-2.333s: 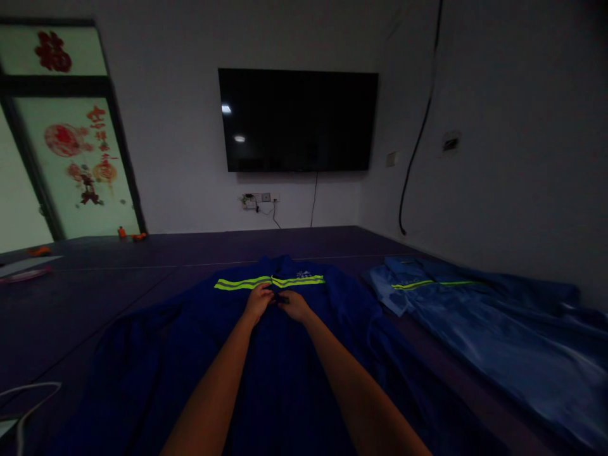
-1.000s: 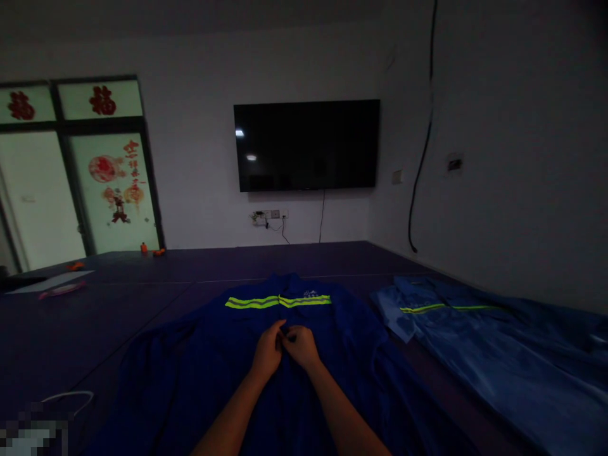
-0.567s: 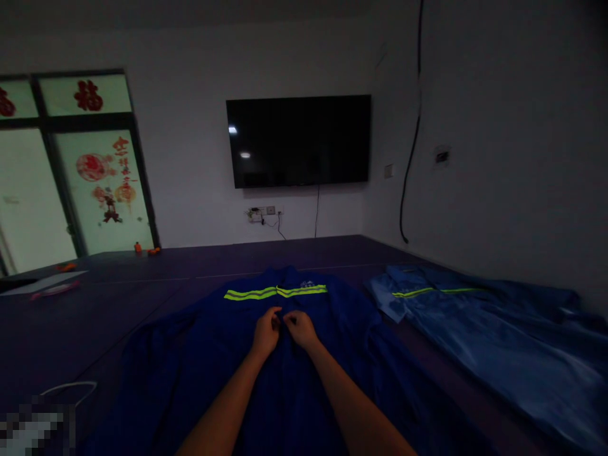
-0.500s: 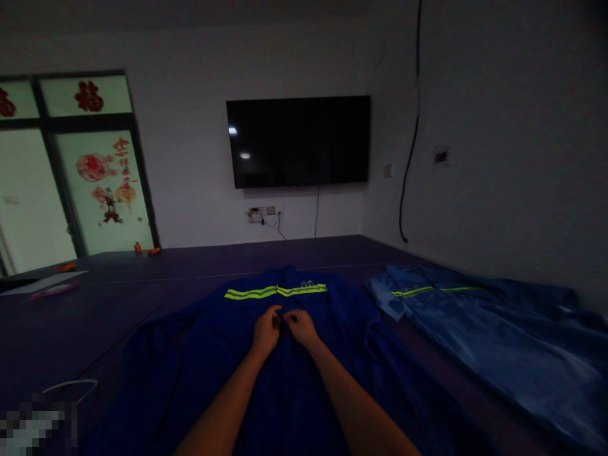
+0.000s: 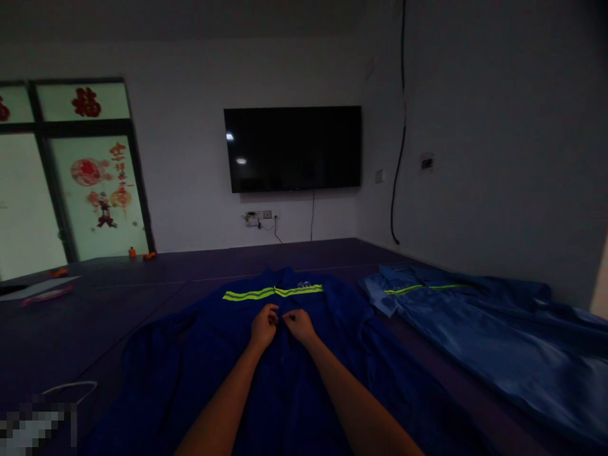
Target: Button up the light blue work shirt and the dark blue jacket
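A dark blue work jacket (image 5: pixel 209 348) lies spread flat in front of me, collar away from me. A yellow-green reflective stripe crosses its chest, with small light lettering above the right part. Both hands meet at the jacket's front opening just below the stripe. My left hand (image 5: pixel 264 325) has bent fingers closed at the left edge of the opening. My right hand (image 5: pixel 299 324) pinches the right edge, its fingertips close to the left ones. Whether a button or other fastener sits between the fingers is too dark and small to tell.
A second, lighter blue garment (image 5: pixel 475 335) with a thin yellow stripe lies to the right. A purple surface (image 5: pixel 104 316) spreads under both. Small orange objects (image 5: pixel 148 256) stand near the door. A pale cord loop (image 5: pixel 71 384) lies lower left. A television (image 5: pixel 294 149) hangs ahead.
The view has shifted slightly, so the room appears a little lower and further left. Both hands stay at the jacket's opening, with only slight finger movement.
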`<state>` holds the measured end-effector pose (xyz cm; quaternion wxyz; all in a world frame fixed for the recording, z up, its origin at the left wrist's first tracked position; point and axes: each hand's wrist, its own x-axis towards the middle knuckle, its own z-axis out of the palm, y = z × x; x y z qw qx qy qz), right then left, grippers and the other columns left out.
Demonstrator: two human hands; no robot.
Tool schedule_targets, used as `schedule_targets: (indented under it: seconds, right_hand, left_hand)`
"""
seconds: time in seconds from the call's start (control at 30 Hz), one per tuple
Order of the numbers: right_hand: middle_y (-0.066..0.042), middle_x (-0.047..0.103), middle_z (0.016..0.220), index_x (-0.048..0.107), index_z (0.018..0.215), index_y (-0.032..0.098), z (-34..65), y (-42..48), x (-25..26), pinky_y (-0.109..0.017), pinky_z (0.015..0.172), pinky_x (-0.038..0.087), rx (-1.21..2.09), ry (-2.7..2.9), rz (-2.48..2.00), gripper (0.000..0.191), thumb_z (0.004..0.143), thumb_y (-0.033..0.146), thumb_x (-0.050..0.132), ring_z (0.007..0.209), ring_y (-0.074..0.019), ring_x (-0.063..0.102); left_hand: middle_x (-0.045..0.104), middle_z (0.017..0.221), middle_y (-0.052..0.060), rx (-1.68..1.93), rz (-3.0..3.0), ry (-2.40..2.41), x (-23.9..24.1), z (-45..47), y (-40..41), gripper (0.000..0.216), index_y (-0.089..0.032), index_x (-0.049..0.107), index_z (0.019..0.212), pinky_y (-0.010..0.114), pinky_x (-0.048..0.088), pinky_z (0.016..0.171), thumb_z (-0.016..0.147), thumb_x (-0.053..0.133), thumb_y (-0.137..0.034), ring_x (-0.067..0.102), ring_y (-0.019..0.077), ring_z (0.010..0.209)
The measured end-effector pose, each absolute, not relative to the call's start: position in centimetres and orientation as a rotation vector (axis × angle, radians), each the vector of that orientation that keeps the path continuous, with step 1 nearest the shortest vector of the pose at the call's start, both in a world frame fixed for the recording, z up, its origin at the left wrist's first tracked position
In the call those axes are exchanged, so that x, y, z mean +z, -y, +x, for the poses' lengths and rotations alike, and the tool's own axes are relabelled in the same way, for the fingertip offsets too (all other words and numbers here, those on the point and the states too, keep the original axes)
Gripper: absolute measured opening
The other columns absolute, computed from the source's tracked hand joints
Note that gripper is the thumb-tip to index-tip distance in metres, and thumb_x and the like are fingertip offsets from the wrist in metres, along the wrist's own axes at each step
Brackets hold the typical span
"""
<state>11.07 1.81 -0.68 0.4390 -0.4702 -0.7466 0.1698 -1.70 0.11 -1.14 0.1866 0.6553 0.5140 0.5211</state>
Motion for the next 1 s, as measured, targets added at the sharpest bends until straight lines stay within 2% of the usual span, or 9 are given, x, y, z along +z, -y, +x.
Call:
schedule_targets:
  seconds: [0.17, 0.57, 0.87, 1.0]
  right_hand:
    - [-0.001, 0.069, 0.068, 0.068, 0.061, 0.018, 11.21, -1.61, -0.39, -0.019, 0.060, 0.044, 0.393, 1.905, -1.140, 0.022, 0.067, 0.009, 0.049, 0.068, -0.0146, 0.063]
    - [-0.001, 0.068, 0.069, 0.066, 0.060, 0.019, 11.21, -1.56, -0.29, -0.021, 0.064, 0.044, 0.324, 1.919, -1.175, 0.014, 0.065, 0.011, 0.056, 0.069, -0.0149, 0.062]
    - [-0.005, 0.067, 0.074, 0.065, 0.065, 0.017, 11.08, -1.46, -0.41, -0.024, 0.071, 0.043, 0.237, 1.957, -1.198, 0.013, 0.067, 0.010, 0.054, 0.075, -0.0161, 0.060]
    - [-0.005, 0.066, 0.075, 0.065, 0.066, 0.017, 10.94, -1.33, -0.37, -0.023, 0.072, 0.042, 0.217, 1.984, -1.194, 0.013, 0.067, 0.010, 0.054, 0.076, -0.0161, 0.060]
  left_hand:
    - [0.058, 0.063, -0.005, 1.475, 1.788, -1.424, -1.29, -1.80, -0.58, 0.046, -0.016, 0.054, 0.096, 0.018, 0.041, 0.061, 0.058, 0.042, 0.006, 0.055, 0.0072, 0.058]
    - [0.062, 0.066, -0.004, 1.517, 1.618, -1.320, -1.36, -2.05, -0.21, 0.046, -0.016, 0.052, 0.102, 0.016, 0.040, 0.055, 0.060, 0.045, 0.003, 0.055, 0.0071, 0.055]
    - [0.063, 0.061, -0.001, 1.593, 1.583, -1.302, -1.11, -1.78, 0.30, 0.030, -0.014, 0.056, 0.095, 0.022, 0.043, 0.057, 0.066, 0.059, -0.021, 0.060, 0.0128, 0.058]
    - [0.063, 0.062, -0.001, 1.614, 1.662, -1.400, -1.10, -1.76, 0.29, 0.024, -0.014, 0.057, 0.090, 0.023, 0.045, 0.060, 0.066, 0.058, -0.018, 0.061, 0.0136, 0.062]
